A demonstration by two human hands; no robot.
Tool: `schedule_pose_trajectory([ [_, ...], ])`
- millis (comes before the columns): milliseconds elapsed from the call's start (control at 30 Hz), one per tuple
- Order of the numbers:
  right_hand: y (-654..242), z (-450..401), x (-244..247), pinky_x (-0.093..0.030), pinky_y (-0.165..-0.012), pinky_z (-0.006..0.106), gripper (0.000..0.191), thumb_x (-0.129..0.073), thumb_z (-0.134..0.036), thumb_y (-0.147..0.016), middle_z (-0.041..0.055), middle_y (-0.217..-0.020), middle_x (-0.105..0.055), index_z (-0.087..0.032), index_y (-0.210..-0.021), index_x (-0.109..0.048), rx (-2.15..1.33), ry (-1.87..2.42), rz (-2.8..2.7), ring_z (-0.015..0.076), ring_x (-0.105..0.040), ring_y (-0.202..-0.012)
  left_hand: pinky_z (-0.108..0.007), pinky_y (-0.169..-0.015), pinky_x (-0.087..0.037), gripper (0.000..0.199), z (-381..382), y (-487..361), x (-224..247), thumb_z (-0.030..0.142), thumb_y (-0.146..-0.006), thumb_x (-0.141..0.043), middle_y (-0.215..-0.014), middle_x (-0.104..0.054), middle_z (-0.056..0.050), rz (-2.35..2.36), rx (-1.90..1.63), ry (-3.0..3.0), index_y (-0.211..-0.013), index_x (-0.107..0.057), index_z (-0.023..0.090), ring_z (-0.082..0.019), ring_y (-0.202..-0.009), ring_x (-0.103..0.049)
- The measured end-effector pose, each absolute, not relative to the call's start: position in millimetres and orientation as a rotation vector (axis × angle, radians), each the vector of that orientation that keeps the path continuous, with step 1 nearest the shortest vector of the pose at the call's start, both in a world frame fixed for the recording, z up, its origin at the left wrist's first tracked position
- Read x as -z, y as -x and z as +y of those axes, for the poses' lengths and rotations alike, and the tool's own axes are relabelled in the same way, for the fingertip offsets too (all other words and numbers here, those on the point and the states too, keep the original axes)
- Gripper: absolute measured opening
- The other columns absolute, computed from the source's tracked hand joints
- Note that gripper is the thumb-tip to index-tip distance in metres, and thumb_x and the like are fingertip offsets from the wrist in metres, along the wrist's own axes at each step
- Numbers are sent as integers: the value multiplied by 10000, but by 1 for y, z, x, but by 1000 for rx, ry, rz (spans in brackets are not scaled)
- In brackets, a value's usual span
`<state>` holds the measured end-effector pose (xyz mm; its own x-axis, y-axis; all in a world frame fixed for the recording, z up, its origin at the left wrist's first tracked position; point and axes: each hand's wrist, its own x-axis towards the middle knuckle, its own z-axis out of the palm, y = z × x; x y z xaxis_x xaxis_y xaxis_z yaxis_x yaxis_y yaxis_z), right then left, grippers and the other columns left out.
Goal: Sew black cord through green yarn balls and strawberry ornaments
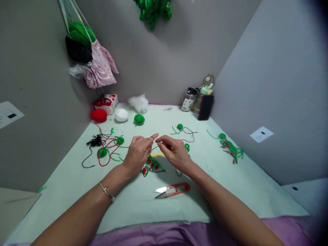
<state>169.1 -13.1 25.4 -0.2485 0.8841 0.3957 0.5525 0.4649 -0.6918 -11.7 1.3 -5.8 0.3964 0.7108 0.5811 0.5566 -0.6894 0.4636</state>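
Note:
My left hand (139,150) is closed, index finger pointing right, with a dark strand looped around that finger near its tip. Close beside it, my right hand (174,149) pinches thumb and forefinger together near the left fingertip. Black yarn (154,148) runs between the two hands; its exact path in the fingers is partly hidden. Below the left hand lie small red and green crocheted pieces (153,165) with white edging, partly covered by the hand. A yellow strip (156,154) shows between the hands. Orange-handled thread snips (174,190) rest nearer to me, blades pointing left.
Red yarn (98,115), white yarn (121,115), a green ball (139,119) and white stuffing (138,103) sit at the back left. Tangled black yarn (95,140) lies left. Green tasselled pieces (233,150) lie right. A phone (205,107) leans by a pen can (189,99).

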Motion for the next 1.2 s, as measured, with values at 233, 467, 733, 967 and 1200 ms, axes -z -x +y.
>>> schedule_pose_trajectory([
  [233,-169,-14,-25,-310,-547,228,156,-533,-228,-905,-58,-564,-447,-176,-911,-680,-540,1189,-1920,91,-353,-517,-364,-871,-399,418,2,12,5,161,-1015,-377,-683,-600,17,1145,-1168,-2474,-1382,-579,177,-163,-684,-529],
  [467,-169,-15,-25,-315,-544,227,160,-530,-241,-910,-55,-572,-445,-177,-910,-676,-548,1177,-1929,96,-344,-526,-358,-852,-401,411,2,12,6,163,-1016,-381,-676,-602,20,1145,-1177,-2497,-1375,-579,178,-160,-674,-526],
  [733,-169,-15,-24,-315,-548,227,154,-528,-225,-911,-58,-570,-441,-184,-916,-677,-538,1178,-1933,94,-348,-524,-367,-862,-401,405,2,11,6,186,-1028,-367,-682,-611,15,1144,-1169,-2507,-1376,-574,171,-162,-677,-530],
  [967,-169,-14,-25,-301,-545,233,151,-525,-220,-905,-64,-547,-418,-185,-893,-671,-540,1195,-1940,95,-334,-509,-368,-863,-409,411,2,11,7,207,-1033,-353,-703,-620,3,1174,-1140,-2539,-1379,-572,177,-168,-695,-542],
  [1200,-170,-13,-27,-294,-548,232,142,-519,-186,-885,-62,-551,-417,-186,-862,-659,-526,1202,-1983,97,-330,-511,-382,-872,-411,407,3,12,9,168,-1024,-366,-731,-637,-14,1178,-1097,-2595,-1374,-569,121,-169,-705,-551],
])
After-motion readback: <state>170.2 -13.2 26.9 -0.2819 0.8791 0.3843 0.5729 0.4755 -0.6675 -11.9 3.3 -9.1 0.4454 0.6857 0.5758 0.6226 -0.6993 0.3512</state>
